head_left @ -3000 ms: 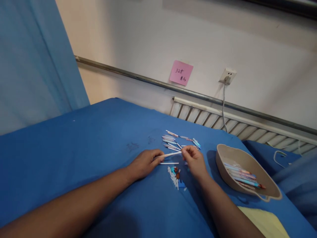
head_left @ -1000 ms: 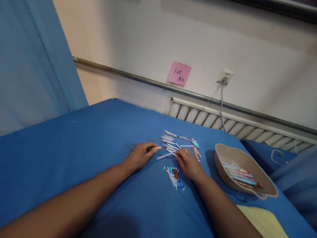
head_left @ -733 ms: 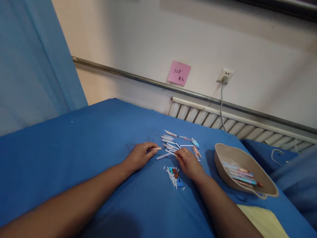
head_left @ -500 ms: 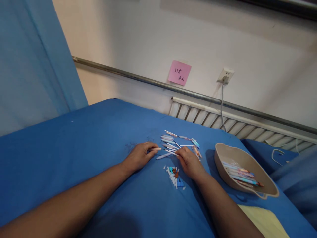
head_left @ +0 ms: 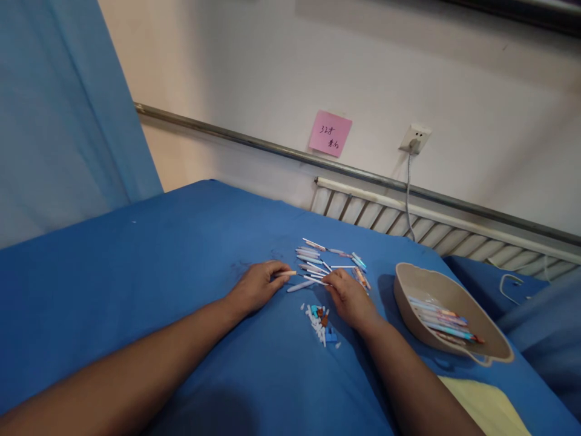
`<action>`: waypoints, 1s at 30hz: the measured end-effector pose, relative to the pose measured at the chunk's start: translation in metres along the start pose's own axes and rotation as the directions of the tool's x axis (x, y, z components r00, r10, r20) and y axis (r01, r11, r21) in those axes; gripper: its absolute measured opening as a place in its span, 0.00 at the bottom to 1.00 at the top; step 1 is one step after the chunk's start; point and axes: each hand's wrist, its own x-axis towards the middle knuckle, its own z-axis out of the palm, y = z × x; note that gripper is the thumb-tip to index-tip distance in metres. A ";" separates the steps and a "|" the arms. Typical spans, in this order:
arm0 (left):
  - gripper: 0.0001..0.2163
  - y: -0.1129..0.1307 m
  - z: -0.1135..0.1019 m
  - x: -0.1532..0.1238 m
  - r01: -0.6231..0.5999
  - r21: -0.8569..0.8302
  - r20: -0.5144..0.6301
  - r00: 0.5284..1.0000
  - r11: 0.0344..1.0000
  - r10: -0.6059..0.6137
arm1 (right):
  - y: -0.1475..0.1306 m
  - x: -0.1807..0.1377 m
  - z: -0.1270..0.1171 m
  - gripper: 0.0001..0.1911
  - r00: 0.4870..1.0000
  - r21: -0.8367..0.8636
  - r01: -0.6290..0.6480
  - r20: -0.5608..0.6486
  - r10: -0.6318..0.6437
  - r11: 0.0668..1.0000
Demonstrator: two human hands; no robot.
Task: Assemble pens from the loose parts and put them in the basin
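My left hand [head_left: 259, 286] is closed in a pinch around a pale orange pen barrel [head_left: 288, 274], its end pointing right. Facing it, my right hand [head_left: 351, 298] pinches a thin white pen refill [head_left: 313, 280]. The refill's dark tip lies close to the barrel's end; whether they touch is hard to tell. Just behind and between the hands, several pen barrels [head_left: 308, 260] and white refills [head_left: 344, 266] lie on the blue cloth. Nearer to me is a small pile of white, brown and blue pen parts [head_left: 316, 321].
A beige basin [head_left: 454, 278] with several pens [head_left: 440, 321] stands at the right. A yellow cloth [head_left: 483, 402] lies in front of it. Behind the blue-covered table [head_left: 190, 242] are a radiator [head_left: 354, 206], a metal rail [head_left: 245, 138] and a plugged-in socket [head_left: 415, 138].
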 end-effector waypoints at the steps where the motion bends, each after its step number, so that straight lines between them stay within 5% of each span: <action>1: 0.12 0.000 0.000 0.000 -0.013 0.017 0.002 1.000 1.000 0.013 | -0.001 0.000 -0.001 0.11 1.000 -0.005 0.001 -0.001 -0.001 1.000; 12: 0.11 0.005 -0.002 -0.001 -0.107 0.202 0.051 0.994 0.974 0.098 | -0.005 0.001 -0.005 0.12 0.999 0.078 0.023 -0.049 -0.020 0.997; 21: 0.12 0.022 0.012 -0.011 -0.044 -0.116 0.192 0.979 0.992 0.065 | -0.042 0.004 0.009 0.12 0.971 0.396 -0.061 -0.190 0.147 0.916; 30: 0.11 0.025 0.025 -0.014 0.027 -0.384 0.286 0.954 0.923 0.091 | -0.071 -0.004 0.019 0.24 0.988 0.549 -0.077 -0.067 0.136 0.832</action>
